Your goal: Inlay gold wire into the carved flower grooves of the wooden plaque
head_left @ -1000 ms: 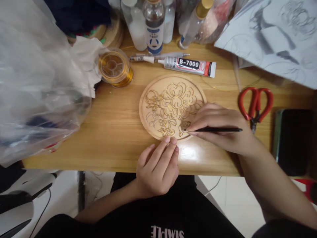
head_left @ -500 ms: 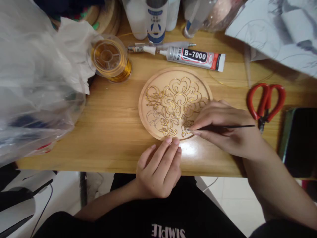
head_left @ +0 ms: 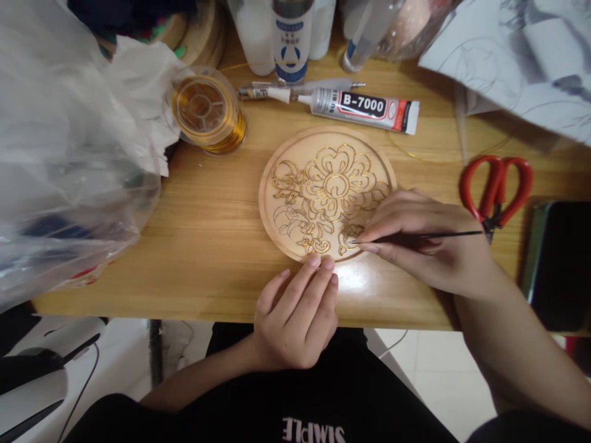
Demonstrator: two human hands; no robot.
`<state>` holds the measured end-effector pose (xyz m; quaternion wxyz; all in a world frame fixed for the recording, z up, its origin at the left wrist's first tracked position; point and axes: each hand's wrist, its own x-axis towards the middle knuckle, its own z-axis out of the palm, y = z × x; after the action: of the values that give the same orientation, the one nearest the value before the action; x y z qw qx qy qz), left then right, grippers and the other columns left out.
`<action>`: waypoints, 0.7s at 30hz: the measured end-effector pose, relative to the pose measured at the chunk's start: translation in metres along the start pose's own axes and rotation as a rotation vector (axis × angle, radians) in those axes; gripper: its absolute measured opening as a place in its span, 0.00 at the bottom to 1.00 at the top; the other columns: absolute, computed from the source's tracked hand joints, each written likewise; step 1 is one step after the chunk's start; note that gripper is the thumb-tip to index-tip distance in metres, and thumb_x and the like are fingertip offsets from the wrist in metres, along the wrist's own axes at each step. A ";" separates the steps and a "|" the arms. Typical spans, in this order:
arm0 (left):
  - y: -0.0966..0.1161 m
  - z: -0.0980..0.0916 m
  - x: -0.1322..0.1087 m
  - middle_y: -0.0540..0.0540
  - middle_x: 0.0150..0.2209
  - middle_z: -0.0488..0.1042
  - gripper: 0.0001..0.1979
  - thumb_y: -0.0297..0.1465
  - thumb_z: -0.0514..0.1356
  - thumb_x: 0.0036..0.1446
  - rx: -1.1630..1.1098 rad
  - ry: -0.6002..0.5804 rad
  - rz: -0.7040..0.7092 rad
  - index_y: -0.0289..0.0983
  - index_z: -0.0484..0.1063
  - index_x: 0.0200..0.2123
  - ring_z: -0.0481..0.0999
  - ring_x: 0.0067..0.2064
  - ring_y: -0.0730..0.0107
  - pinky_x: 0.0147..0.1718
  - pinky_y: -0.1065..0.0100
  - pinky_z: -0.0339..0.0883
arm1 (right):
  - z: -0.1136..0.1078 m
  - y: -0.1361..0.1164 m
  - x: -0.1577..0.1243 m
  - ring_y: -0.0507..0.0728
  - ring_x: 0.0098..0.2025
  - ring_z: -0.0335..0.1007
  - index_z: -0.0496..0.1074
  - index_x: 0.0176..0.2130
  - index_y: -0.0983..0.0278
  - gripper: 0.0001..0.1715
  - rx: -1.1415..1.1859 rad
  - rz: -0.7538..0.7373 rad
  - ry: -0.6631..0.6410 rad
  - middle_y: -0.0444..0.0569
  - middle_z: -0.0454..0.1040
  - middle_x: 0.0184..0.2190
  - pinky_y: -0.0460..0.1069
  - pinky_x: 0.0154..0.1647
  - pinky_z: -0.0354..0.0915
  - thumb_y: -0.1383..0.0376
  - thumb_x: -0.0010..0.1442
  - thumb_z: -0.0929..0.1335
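A round wooden plate point(head_left: 265, 203) with a raised rim lies on the table, bearing a flower design in gold wire and thin drawn lines. My right hand point(head_left: 415, 240) pinches a thin dark tool point(head_left: 443, 234), whose fine tip touches or hovers just over the small lower-right motif; which one I cannot tell. Against the plate's near rim rest the fingertips of my left hand point(head_left: 298, 314). Its fingers are stretched and lie side by side, with nothing visible in them.
Behind the plate lie a glue tube point(head_left: 364, 109) and a pen point(head_left: 261, 92), with bottles point(head_left: 292, 43) beyond. A gold wire spool point(head_left: 207, 114) and plastic bag point(head_left: 74, 172) are left. Red-handled cutters point(head_left: 494, 191), a phone point(head_left: 561, 264) and printed paper point(head_left: 512, 67) are right.
My right hand and the thin tool have shifted slightly to the right. My left hand and the plate look nearly unmoved.
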<state>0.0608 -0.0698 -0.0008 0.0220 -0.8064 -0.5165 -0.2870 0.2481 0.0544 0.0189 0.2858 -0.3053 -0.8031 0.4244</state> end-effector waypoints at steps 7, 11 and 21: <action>0.000 0.000 0.000 0.44 0.45 0.79 0.11 0.23 0.57 0.54 -0.005 -0.011 0.008 0.33 0.76 0.39 0.77 0.50 0.66 0.45 0.64 0.64 | 0.001 -0.001 0.001 0.54 0.30 0.74 0.76 0.34 0.61 0.02 0.003 -0.013 -0.006 0.45 0.78 0.27 0.53 0.37 0.66 0.67 0.57 0.72; 0.000 0.001 -0.001 0.44 0.45 0.79 0.11 0.24 0.57 0.54 -0.005 0.001 0.001 0.33 0.77 0.39 0.78 0.50 0.66 0.46 0.64 0.64 | 0.001 0.001 0.000 0.54 0.31 0.73 0.76 0.34 0.63 0.02 -0.015 -0.037 -0.010 0.46 0.78 0.27 0.54 0.38 0.66 0.68 0.56 0.72; -0.001 0.001 0.000 0.44 0.45 0.78 0.12 0.23 0.57 0.52 -0.019 0.006 0.004 0.33 0.77 0.39 0.78 0.50 0.66 0.44 0.64 0.65 | 0.004 -0.002 -0.002 0.55 0.32 0.71 0.73 0.34 0.63 0.03 -0.139 -0.071 -0.017 0.47 0.76 0.28 0.54 0.36 0.65 0.70 0.56 0.71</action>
<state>0.0600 -0.0691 -0.0019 0.0163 -0.8069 -0.5119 -0.2942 0.2463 0.0496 0.0185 0.2723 -0.2921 -0.8433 0.3598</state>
